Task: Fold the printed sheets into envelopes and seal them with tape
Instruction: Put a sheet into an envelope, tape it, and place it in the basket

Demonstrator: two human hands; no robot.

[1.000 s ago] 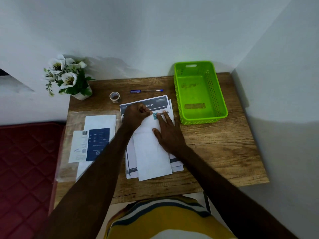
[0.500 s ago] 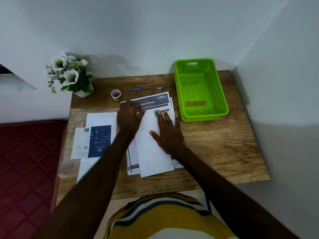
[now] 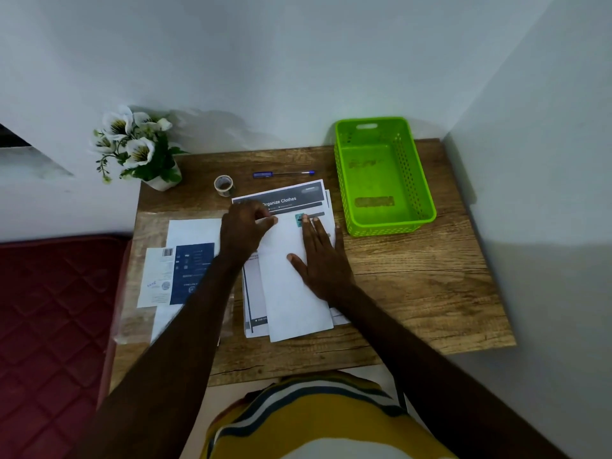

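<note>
A white folded sheet [image 3: 291,293] lies lengthwise on a stack of printed sheets [image 3: 293,197] headed "Organize Clothes", in the middle of the wooden table [image 3: 417,286]. My right hand [image 3: 321,256] lies flat on the folded sheet's right side, fingers straight and pointing away from me. My left hand [image 3: 245,226] is at the sheet's top left corner, fingers curled, its fingertips pinching the top edge. A small roll of clear tape [image 3: 223,185] stands just beyond the stack, to the left.
A blue pen [image 3: 283,174] lies behind the sheets. An empty green perforated basket [image 3: 427,210] sits at the back right. A potted white flower [image 3: 139,150] stands at the back left corner. A clear bag with white and blue printed papers [image 3: 192,273] lies on the left. A red mattress [image 3: 49,309] borders the table's left.
My left hand has slid left along the folded sheet's top edge, uncovering the printed heading. My right hand has stayed flat on the sheet.
</note>
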